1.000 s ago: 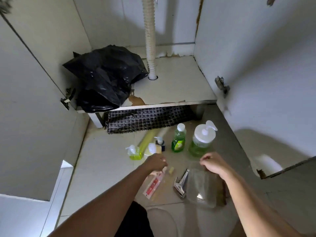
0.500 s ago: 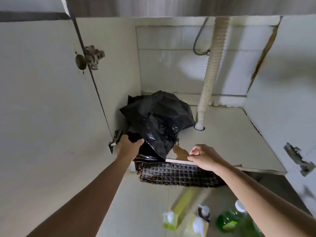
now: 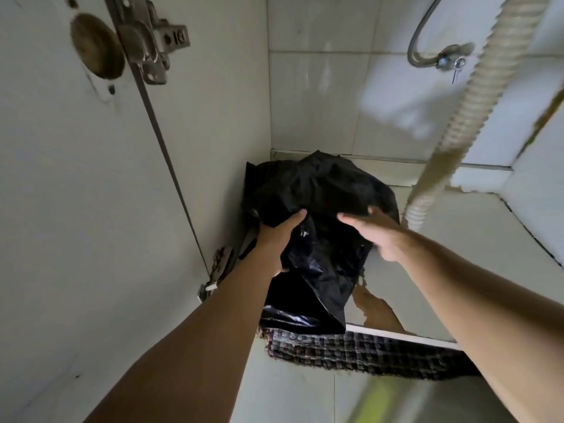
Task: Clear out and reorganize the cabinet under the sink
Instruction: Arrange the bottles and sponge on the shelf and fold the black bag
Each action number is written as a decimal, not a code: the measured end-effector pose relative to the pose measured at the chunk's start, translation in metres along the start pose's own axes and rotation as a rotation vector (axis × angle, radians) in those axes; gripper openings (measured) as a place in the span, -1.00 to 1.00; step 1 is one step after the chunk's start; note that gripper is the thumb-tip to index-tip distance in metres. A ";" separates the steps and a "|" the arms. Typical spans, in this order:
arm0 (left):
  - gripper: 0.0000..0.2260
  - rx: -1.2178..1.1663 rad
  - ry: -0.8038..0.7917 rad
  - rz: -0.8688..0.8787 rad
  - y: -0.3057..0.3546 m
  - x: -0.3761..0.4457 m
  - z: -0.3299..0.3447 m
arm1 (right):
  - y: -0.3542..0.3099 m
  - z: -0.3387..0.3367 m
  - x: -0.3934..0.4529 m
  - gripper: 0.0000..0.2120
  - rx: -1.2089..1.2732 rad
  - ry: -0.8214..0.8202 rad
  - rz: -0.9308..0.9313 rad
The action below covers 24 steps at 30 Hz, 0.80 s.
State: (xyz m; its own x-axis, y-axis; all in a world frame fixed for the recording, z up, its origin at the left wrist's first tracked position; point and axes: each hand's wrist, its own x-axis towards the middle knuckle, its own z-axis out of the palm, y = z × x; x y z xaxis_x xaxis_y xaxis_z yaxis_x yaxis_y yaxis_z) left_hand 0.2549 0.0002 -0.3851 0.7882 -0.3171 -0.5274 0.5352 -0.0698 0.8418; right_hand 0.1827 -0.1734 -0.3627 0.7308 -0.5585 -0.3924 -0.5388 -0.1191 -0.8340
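**Both hands on the black bag in the cabinet corner**

The left hand [image 3: 279, 239] grasps the black bag [image 3: 320, 227] on its left side: the thumb lies across the plastic and the fingers sink out of sight into a fold, so the hold reads as a grip on a bunched part of the bag. The right hand [image 3: 370, 232] lies against the upper right of the bag with its fingers stretched out and fairly straight, the fingertips on the plastic; it touches the bag rather than clasping it, though motion blur softens its outline.

The bag is crumpled and glossy. It sits on the cabinet floor [image 3: 457, 245] in the back left corner, against the left wall and close to the tiled back wall [image 3: 320, 102]. Its lower edge hangs over the front lip of the floor panel.

Just right of the bag, a ribbed drain hose [image 3: 451, 129] comes down from above and meets the cabinet floor. Higher up on the right a metal pipe [image 3: 427, 53] curves along the tiles. The floor panel's surface is peeled to brown near its front edge [image 3: 378, 312], right beside the bag.

Below the front lip lies a dark checked cloth [image 3: 366, 352]. On the left the open door [image 3: 61, 193] carries a metal hinge [image 3: 149, 41] near the top.
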 end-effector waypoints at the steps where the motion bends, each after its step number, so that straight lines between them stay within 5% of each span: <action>1: -0.16 0.030 -0.054 -0.021 -0.002 0.001 0.004 | -0.001 0.009 0.002 -0.10 -0.016 -0.046 0.029; 7: -0.35 0.030 -0.043 0.045 -0.038 -0.005 0.031 | 0.020 0.047 -0.015 -0.32 0.203 -0.120 0.170; 11: -0.81 0.089 0.039 0.249 -0.058 -0.060 0.041 | 0.039 0.030 -0.072 -0.45 0.461 -0.172 0.120; 15: -0.65 0.161 -0.015 0.395 -0.078 -0.136 0.049 | 0.061 -0.005 -0.150 -0.52 0.519 -0.242 0.025; 21: -0.94 0.250 -0.029 0.556 -0.108 -0.268 0.054 | 0.092 -0.040 -0.277 -0.67 0.612 -0.289 -0.084; 24: -0.80 0.312 0.039 0.561 -0.127 -0.329 0.044 | 0.108 -0.042 -0.327 -0.72 0.588 -0.328 -0.133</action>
State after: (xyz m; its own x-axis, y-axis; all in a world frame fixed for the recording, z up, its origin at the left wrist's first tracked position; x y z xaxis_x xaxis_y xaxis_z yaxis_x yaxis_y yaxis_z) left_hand -0.0855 0.0720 -0.3140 0.9363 -0.3513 0.0042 -0.0709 -0.1773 0.9816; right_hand -0.1322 -0.0385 -0.3081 0.9141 -0.2812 -0.2923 -0.1868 0.3477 -0.9188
